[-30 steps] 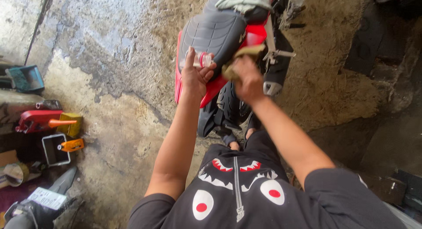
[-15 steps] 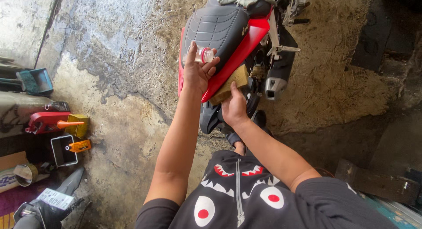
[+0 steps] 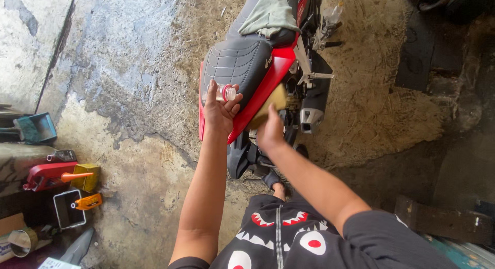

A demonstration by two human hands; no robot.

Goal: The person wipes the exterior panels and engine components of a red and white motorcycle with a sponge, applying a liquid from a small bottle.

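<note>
Far left, on concrete floor: red motorcycle part [image 3: 49, 174] w/ yellow piece [image 3: 86, 177] beside it, orange indicator lamp [image 3: 87, 201] just below. Center: left hand [image 3: 219, 110], palm up, fingers curled round a small clear bottle [image 3: 225, 93] w/ red cap, held over black seat [image 3: 234, 62] of a red motorcycle [image 3: 270, 75]. Just right, apart from bottle: right hand [image 3: 269, 131] closed on a tan sponge [image 3: 273, 100], pressing it to the red side panel under the seat. Grey cloth [image 3: 269, 13] lies on seat's far end.

motorcycle [image 3: 258, 68]: 1 | small bottle [image 3: 225, 93]: 1 | yellow cloth [image 3: 272, 101]: 1
</note>
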